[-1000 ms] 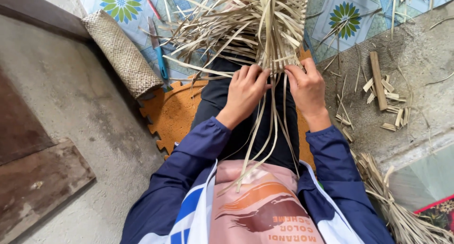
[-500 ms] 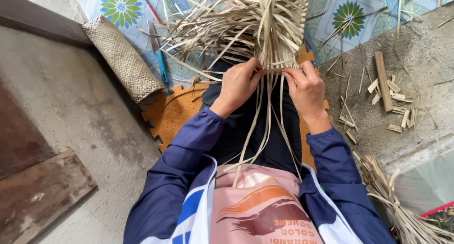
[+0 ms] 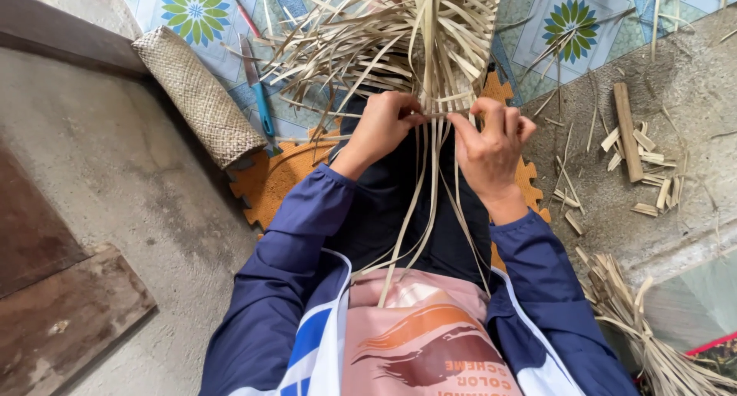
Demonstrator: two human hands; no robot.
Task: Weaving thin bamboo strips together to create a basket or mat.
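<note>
A half-woven piece of pale bamboo strips [image 3: 430, 39] rests over my lap, its loose ends fanning out at the top and long strips [image 3: 418, 212] hanging down toward my chest. My left hand [image 3: 384, 127] pinches strips at the woven edge. My right hand [image 3: 491, 139] grips a strip at the same edge, a little to the right. The two hands are a few centimetres apart, both at the lower rim of the weave.
A rolled woven mat [image 3: 198, 96] lies at the left on the floor. A blue-handled knife [image 3: 259, 96] lies beside it. An orange foam mat [image 3: 276, 181] is under me. Wood offcuts [image 3: 637, 146] are scattered at the right, and a strip bundle [image 3: 652, 342] lies at the lower right.
Both hands have shifted slightly up along the woven edge and moved a little apart, with the right hand now pulling one strip.
</note>
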